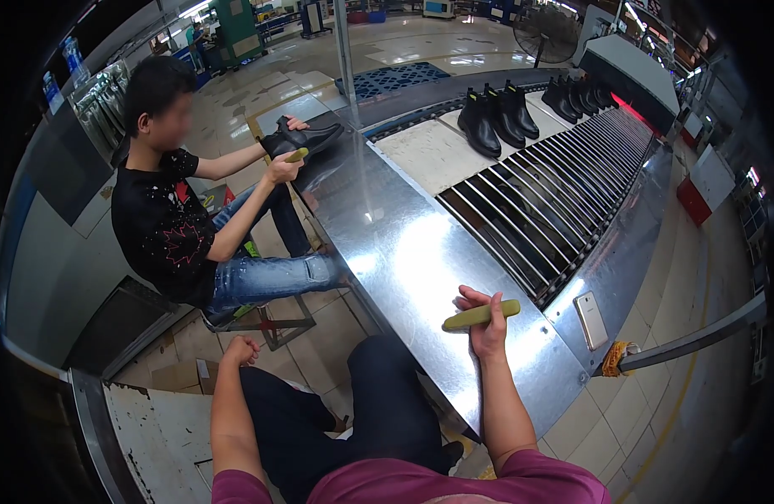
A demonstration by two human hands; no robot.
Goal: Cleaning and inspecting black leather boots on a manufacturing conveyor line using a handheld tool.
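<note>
My right hand (489,332) rests on the shiny metal tabletop (395,252), its back down. An olive-green bar (471,317), smooth and rounded at the ends, lies across its fingers with the thumb side closed round it. Over by my left knee, my left hand (242,350) hangs off the table with its fingers curled in; nothing shows in it. Across the corner, a co-worker (173,193) sits holding a black ankle boot (307,139) on the table's far end, with a similar olive-green bar (297,155) in the nearer hand.
Beyond the tabletop runs a conveyor of metal rods (538,210). Several black boots (498,118) stand on pale boards beside it, more near a hooded machine (631,80) glowing red. A phone (590,320) lies at the table's right corner, near a metal rail (694,336) with orange wrapping.
</note>
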